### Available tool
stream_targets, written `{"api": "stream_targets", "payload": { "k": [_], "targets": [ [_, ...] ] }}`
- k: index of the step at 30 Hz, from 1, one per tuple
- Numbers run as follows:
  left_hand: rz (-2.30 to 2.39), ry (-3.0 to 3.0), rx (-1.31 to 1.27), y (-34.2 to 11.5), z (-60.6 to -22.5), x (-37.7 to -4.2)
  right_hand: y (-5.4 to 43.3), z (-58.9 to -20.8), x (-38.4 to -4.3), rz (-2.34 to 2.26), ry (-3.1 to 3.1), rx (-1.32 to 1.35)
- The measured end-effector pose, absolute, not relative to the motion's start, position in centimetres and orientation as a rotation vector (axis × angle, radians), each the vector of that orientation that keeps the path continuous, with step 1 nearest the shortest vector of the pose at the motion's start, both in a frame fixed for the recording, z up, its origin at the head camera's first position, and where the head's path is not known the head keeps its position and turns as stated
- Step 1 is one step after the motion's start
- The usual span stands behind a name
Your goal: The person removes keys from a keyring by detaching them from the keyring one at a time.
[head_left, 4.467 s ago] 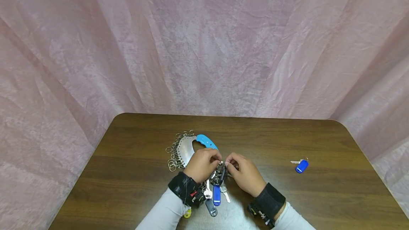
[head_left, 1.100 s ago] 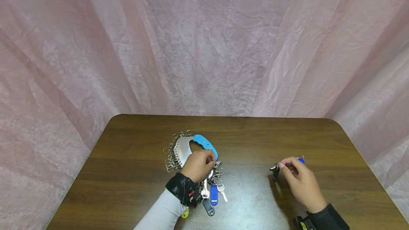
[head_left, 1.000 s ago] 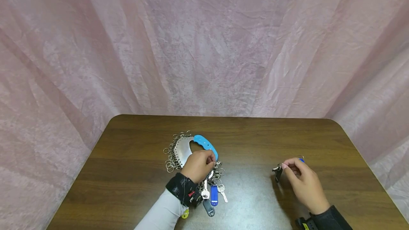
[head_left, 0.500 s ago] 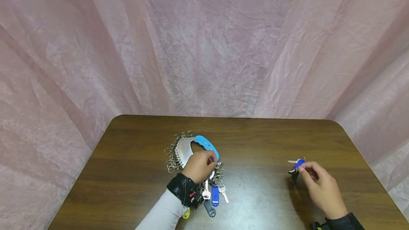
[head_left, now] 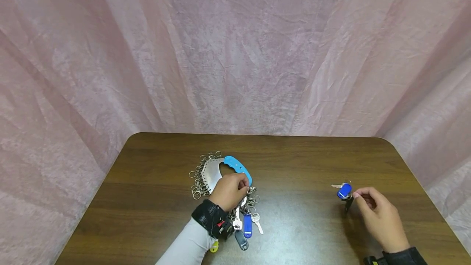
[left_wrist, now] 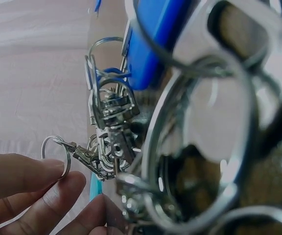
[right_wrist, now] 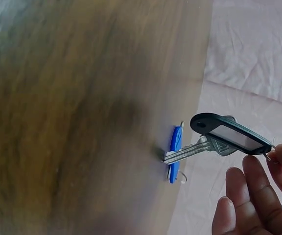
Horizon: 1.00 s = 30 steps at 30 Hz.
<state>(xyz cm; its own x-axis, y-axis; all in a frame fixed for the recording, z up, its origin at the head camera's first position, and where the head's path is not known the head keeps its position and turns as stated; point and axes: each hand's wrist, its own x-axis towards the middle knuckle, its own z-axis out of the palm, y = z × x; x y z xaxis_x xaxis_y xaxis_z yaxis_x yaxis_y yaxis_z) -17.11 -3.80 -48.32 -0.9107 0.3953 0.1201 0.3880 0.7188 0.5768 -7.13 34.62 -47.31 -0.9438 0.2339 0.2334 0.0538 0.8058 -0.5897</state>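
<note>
My left hand (head_left: 229,191) is beside the blue handle (head_left: 238,165) of a curved metal key-ring plate (head_left: 211,174) edged with clips and rings. The left wrist view shows the thumb and a finger pinching a split ring (left_wrist: 56,138) attached to a small metal clip (left_wrist: 86,155). At the right of the table my right hand (head_left: 380,218) pinches the small ring of a black key tag (right_wrist: 234,136). A silver key (right_wrist: 190,152) hangs along with that tag. Just beyond them, a blue key tag (head_left: 344,190) with its own key lies on the wood.
Below my left hand lie a silver key (head_left: 237,223), another blue tag (head_left: 247,227), a grey tag (head_left: 241,240) and a yellow tag (head_left: 214,247). The brown table (head_left: 294,162) ends at a pink curtain (head_left: 235,60).
My right hand has left the plate and carried the black-tagged key rightward, close to the loose blue tag. My left hand has stayed by the plate.
</note>
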Motion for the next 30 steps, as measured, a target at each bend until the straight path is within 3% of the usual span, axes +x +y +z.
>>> {"api": "stream_targets", "payload": {
  "k": [30],
  "targets": [
    [0.979, 2.882, 0.647, -3.9, -48.3, -17.1, 37.8, -48.2, -9.0, 0.797, -2.835, -0.295]
  ]
}}
